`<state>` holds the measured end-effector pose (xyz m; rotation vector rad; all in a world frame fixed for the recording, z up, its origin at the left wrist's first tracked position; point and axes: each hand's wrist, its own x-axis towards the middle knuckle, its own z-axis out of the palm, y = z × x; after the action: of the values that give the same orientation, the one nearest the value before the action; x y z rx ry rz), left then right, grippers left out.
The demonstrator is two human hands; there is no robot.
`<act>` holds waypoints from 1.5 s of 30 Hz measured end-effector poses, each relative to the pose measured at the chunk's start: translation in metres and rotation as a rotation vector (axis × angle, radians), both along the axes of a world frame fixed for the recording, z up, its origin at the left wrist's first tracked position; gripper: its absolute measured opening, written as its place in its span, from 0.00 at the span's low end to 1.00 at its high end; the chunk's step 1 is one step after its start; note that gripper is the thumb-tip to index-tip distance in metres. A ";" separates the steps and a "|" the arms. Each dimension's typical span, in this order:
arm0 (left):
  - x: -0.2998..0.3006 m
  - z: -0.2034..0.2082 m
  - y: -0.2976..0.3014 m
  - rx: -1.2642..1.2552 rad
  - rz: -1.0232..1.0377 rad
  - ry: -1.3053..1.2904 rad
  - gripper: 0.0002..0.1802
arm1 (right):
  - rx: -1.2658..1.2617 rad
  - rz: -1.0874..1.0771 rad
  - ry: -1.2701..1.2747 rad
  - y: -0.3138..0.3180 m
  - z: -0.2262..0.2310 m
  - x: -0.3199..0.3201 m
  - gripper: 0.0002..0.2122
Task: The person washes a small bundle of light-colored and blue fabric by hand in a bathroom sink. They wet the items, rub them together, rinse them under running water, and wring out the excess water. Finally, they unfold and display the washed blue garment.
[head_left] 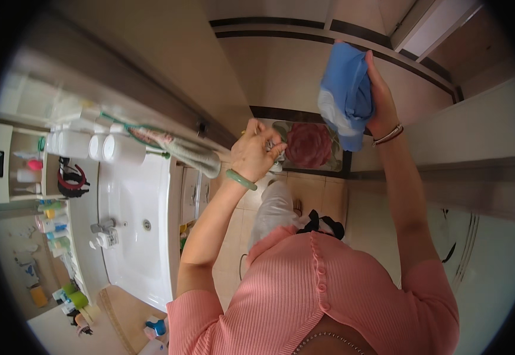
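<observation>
My right hand (381,106) is raised at the upper right, its fingers wrapped round the side of a folded blue cloth (343,92) with a paler, whitish part on its left. Part of the grip is hidden behind the cloth. My left hand (254,152), a green bangle (241,180) on its wrist, is held out near the door edge with its fingers curled in. A small whitish bit shows by its fingertips, too unclear to name. The two hands are well apart, with a floor mat (309,145) with a red flower below and between them.
At left is a white washbasin (142,236) with a tap (102,226). Shelves with several bottles stand beyond it. A towel (193,155) hangs by the door (169,65), close to my left hand. A doorway wall (429,177) runs along the right.
</observation>
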<state>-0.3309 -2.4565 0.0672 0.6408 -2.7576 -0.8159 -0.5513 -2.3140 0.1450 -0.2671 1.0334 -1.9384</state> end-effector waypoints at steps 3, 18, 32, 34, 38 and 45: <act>-0.055 0.006 -0.012 0.235 0.040 0.236 0.35 | -0.095 0.022 -0.028 -0.013 -0.003 -0.041 0.25; -0.296 0.016 -0.131 0.458 0.132 0.422 0.16 | 0.281 0.207 0.932 -0.071 -0.055 -0.282 0.18; -0.393 0.086 -0.256 -0.103 0.175 0.369 0.13 | -0.089 0.588 1.573 -0.327 -0.007 -0.375 0.19; -0.392 0.087 -0.282 -0.097 0.290 0.397 0.13 | -0.080 0.565 1.730 -0.364 -0.013 -0.390 0.13; -0.385 0.089 -0.341 0.000 0.592 0.248 0.12 | -0.077 0.632 1.076 -0.435 -0.004 -0.404 0.10; -0.356 0.087 -0.460 0.329 0.592 0.457 0.10 | -0.182 0.924 1.358 -0.573 0.013 -0.438 0.11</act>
<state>-0.6865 -2.9166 0.1537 1.0955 -1.8911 -1.0974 -0.9890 -2.8871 0.1583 -1.9402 1.1466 -0.8112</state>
